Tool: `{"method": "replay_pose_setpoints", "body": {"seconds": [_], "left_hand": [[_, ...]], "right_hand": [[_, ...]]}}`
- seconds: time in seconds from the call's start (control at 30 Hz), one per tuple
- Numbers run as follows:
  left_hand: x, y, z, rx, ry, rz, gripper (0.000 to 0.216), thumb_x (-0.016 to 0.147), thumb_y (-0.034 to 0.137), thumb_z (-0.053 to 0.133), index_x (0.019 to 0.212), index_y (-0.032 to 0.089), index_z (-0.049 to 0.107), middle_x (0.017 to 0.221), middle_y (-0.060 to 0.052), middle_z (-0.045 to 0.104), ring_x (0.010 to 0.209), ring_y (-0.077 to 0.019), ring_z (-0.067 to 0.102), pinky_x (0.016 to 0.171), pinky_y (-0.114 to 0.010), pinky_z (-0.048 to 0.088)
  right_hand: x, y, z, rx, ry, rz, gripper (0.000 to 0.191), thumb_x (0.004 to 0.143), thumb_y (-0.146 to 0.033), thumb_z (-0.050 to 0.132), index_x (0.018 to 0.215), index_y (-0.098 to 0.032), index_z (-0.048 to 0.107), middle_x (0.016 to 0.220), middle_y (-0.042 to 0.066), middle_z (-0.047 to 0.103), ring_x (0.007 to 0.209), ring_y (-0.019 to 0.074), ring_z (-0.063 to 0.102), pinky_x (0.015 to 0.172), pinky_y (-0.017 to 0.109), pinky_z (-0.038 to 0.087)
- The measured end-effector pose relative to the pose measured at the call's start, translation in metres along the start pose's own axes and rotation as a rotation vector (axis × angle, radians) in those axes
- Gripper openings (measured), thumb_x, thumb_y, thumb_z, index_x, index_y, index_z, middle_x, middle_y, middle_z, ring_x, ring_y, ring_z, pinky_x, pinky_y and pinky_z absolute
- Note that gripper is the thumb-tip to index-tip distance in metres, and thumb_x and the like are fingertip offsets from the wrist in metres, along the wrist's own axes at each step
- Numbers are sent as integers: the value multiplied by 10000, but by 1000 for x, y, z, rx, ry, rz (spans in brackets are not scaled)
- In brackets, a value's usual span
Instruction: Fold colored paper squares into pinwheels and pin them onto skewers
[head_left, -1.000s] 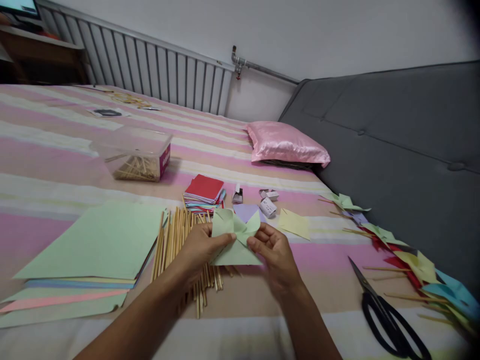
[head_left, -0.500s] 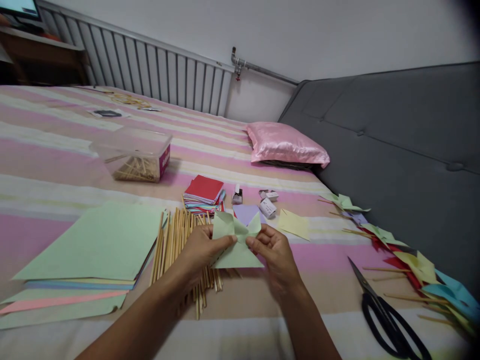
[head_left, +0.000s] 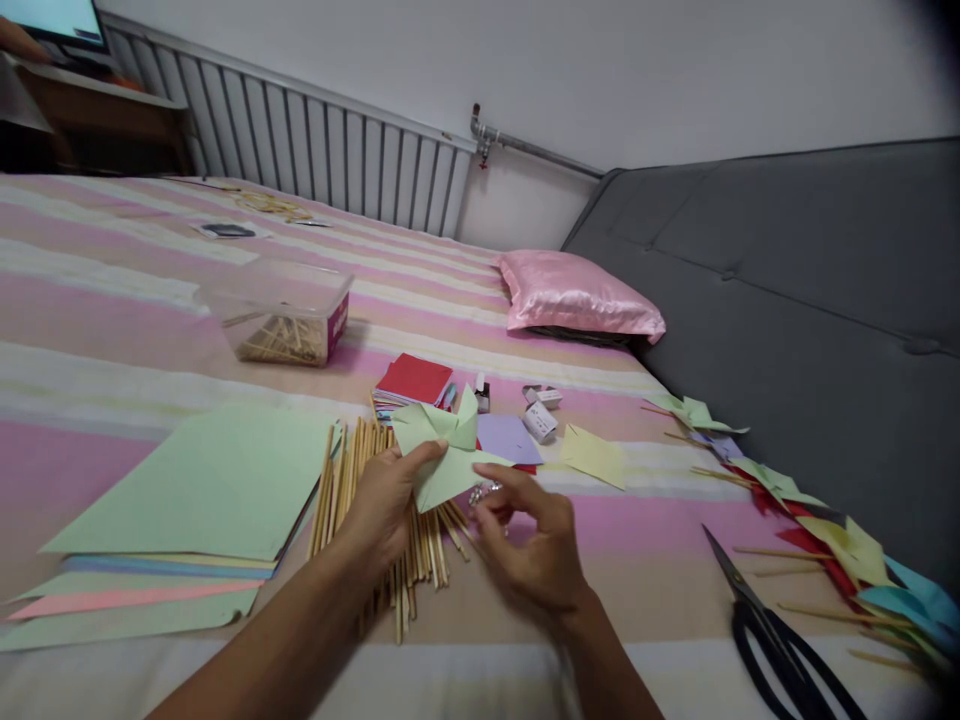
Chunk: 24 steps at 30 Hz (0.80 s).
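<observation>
**Matt Paper, Bare Wood, Glossy Cloth**

Folded piece [head_left: 453, 472]: thin paper, matt, smooth. Sheet stack [head_left: 199, 490]: matt paper. Sticks [head_left: 346, 475]: bare wood, dull. Bright pieces [head_left: 482, 493]: metallic sheen, blurred. Tub [head_left: 281, 285]: clear plastic, glossy. Scissors [head_left: 750, 597]: dark metal blades [head_left: 724, 562]; black handles [head_left: 784, 655], smooth, plastic in appearance. Pillow [head_left: 577, 290]: satin-like cloth, glossy. Bedspread [head_left: 165, 375]: matt cloth. Headboard [head_left: 787, 235]: matt padded upholstery. Pipe [head_left: 540, 153]: dull metal.

Pale green paper [head_left: 446, 477], partly folded inward, slants in the left fingers [head_left: 423, 456].

wall [head_left: 600, 80]: pale | radiator [head_left: 315, 150]: slatted, along wall | pipe [head_left: 540, 152]: grey, beside radiator | headboard [head_left: 787, 230]: grey, buttoned, right | bed [head_left: 112, 380]: pink-and-white striped | desk [head_left: 112, 115]: brown, far left | screen [head_left: 60, 18]: lit
</observation>
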<state>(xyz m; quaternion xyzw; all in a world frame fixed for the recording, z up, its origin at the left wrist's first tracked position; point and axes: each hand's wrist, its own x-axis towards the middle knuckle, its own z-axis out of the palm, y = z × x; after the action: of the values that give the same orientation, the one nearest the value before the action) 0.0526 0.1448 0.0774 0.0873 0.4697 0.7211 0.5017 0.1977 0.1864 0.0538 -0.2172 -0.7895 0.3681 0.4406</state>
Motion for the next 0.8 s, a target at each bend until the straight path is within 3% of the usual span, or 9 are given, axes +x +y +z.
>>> {"method": "replay_pose_setpoints", "body": {"seconds": [0.07, 0.17, 0.4, 0.6, 0.73, 0.8], "left_hand": [[-2, -1, 1, -14, -29, -9, 168, 652, 107, 671, 817, 81, 649, 636, -63, 710, 523, -147, 628, 523, -221, 503], [-5, -5, 2, -16, -98, -34, 164, 668, 136, 669, 823, 88, 645, 650, -70, 710, 524, -157, 629, 515, -234, 500], [-13, -6, 9, -27, -140, -50, 216, 651, 137, 684, 858, 97, 637, 682, -72, 713, 522, -150, 624, 481, -218, 475], [-13, -12, 8, 22, -135, -49, 259, 644, 212, 707, 867, 99, 638, 575, -31, 668, 401, -116, 541, 407, -221, 432], [-11, -16, 7, 52, -94, -24, 280, 598, 242, 747, 817, 98, 648, 597, -40, 670, 415, -105, 532, 408, -211, 415], [-11, -18, 6, 80, -97, 10, 289, 598, 260, 750, 823, 101, 661, 661, -58, 691, 458, -110, 554, 441, -215, 426]], "right_hand": [[0, 1, 7, -18, -88, 15, 408, 776, -137, 563, 1160, -273, 585, 786, 8, 700, 616, 144, 626, 606, 272, 500], [1, 5, 10, -19, -67, 15, 306, 796, -156, 566, 1058, -283, 660, 888, 22, 724, 713, 166, 662, 674, 293, 512], [3, 6, 8, -6, -5, 85, 57, 732, -258, 692, 780, -247, 721, 690, 4, 720, 587, 156, 634, 590, 269, 497], [4, 5, 9, 43, 83, 195, 109, 780, -286, 635, 721, -206, 679, 652, 11, 659, 582, 143, 582, 580, 261, 463], [7, 7, 9, 37, 197, 194, 120, 770, -294, 640, 698, -204, 672, 896, 69, 641, 837, 195, 598, 610, 261, 467], [7, 7, 8, 40, 221, 207, 126, 770, -297, 640, 692, -203, 672, 1040, 85, 599, 871, 197, 593, 590, 255, 469]]}}
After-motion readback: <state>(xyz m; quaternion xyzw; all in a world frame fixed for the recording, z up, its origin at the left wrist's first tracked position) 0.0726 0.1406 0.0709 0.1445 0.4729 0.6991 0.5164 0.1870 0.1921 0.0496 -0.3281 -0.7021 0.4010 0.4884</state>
